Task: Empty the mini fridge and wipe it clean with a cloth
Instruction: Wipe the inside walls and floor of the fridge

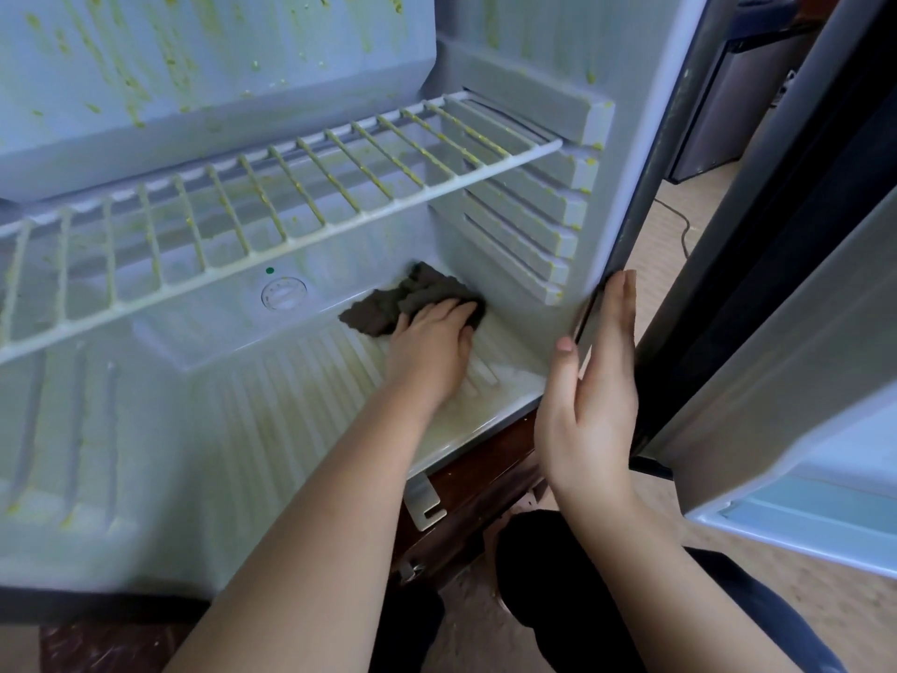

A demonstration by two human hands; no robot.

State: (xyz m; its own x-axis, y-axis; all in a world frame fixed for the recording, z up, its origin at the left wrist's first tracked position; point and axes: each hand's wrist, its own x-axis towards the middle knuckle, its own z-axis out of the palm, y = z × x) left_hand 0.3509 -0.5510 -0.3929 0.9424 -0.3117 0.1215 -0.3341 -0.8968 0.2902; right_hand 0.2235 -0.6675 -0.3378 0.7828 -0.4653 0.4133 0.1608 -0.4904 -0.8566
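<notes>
The mini fridge (272, 429) stands open with no food inside, and yellow-green spatter marks its walls, ribbed floor and white wire shelf (291, 187). A dark grey cloth (417, 293) lies at the back right of the floor, on the step below the shelf. My left hand (429, 342) presses on the cloth with fingers laid flat over it. My right hand (592, 395) rests on the fridge's right front edge, fingers straight up along it and the thumb on the inner side.
The fridge door (786, 361) hangs open at the right. The fridge sits on a dark wooden cabinet (480, 478). A round plastic cap (284, 293) sits on the step left of the cloth. Beyond the door are a tan floor, a cable (679, 225) and another grey appliance (718, 104).
</notes>
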